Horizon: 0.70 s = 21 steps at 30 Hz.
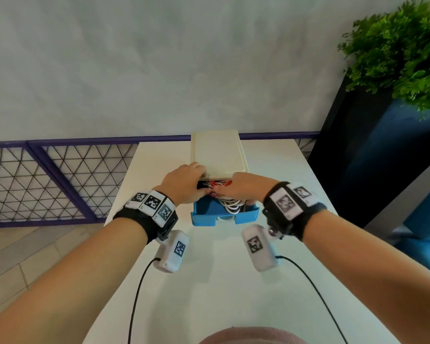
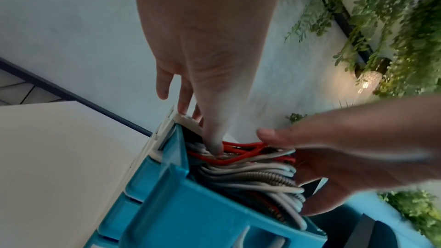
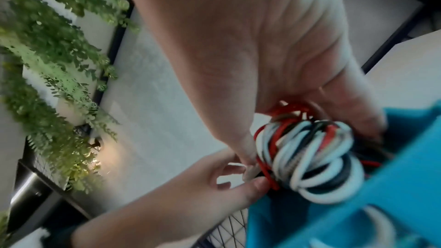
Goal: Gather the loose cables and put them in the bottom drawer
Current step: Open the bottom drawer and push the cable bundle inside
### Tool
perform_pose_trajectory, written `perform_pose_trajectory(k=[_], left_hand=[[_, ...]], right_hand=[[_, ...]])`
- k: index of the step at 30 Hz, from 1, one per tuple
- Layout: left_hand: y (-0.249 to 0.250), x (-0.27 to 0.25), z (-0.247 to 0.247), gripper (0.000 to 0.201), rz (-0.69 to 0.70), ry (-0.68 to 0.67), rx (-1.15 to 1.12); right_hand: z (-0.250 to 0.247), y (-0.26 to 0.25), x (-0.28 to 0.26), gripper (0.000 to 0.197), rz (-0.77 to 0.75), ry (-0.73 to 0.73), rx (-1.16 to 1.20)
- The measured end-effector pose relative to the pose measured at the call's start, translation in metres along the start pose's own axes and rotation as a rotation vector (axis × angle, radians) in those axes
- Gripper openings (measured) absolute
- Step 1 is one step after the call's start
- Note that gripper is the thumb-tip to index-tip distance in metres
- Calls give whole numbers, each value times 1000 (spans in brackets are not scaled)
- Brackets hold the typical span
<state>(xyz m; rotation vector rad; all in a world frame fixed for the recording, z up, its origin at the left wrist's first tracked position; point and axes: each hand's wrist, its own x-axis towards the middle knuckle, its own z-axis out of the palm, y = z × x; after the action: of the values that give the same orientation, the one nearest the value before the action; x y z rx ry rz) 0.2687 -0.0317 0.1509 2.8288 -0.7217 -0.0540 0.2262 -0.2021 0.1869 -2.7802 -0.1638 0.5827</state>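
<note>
A cream drawer unit [image 1: 217, 152] stands at the far end of a white table [image 1: 209, 294]. Its blue bottom drawer [image 1: 204, 217] [image 2: 190, 214] [image 3: 393, 176] is pulled out toward me. A bundle of white, red and black cables [image 1: 232, 203] [image 2: 250, 176] [image 3: 310, 157] fills the drawer and bulges above its rim. My left hand [image 1: 184, 184] [image 2: 207, 63] rests its fingers on the unit's top edge, and one digit presses down on the red cable. My right hand [image 1: 246, 186] [image 2: 346, 148] [image 3: 250, 44] wraps thumb and fingers around the bundle from the right.
The table is narrow, with open floor to its left and a purple mesh railing [image 1: 47, 182] behind. A dark planter [image 1: 358, 157] with green foliage [image 1: 402, 50] stands close on the right. Black wrist-camera leads [image 1: 137, 294] trail over the near tabletop.
</note>
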Motion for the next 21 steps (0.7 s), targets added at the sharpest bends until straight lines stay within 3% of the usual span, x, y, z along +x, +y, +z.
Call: perform_pose_trajectory(k=[4, 6, 10, 18, 21], left_hand=[[5, -13, 2, 68, 6, -167, -177], [6, -18, 6, 90, -22, -172, -228], [5, -16, 12, 119, -113, -199, -211], [9, -19, 5, 110, -129, -249, -194], [7, -20, 7, 107, -102, -239, -177]], right_hand=[[36, 18, -9, 47, -158, 161, -248], [57, 18, -8, 49, -258, 239, -361], [71, 8, -3, 57, -314, 295, -245], [64, 24, 8, 57, -468, 260, -421], [50, 36, 1, 54, -531, 191, -203]])
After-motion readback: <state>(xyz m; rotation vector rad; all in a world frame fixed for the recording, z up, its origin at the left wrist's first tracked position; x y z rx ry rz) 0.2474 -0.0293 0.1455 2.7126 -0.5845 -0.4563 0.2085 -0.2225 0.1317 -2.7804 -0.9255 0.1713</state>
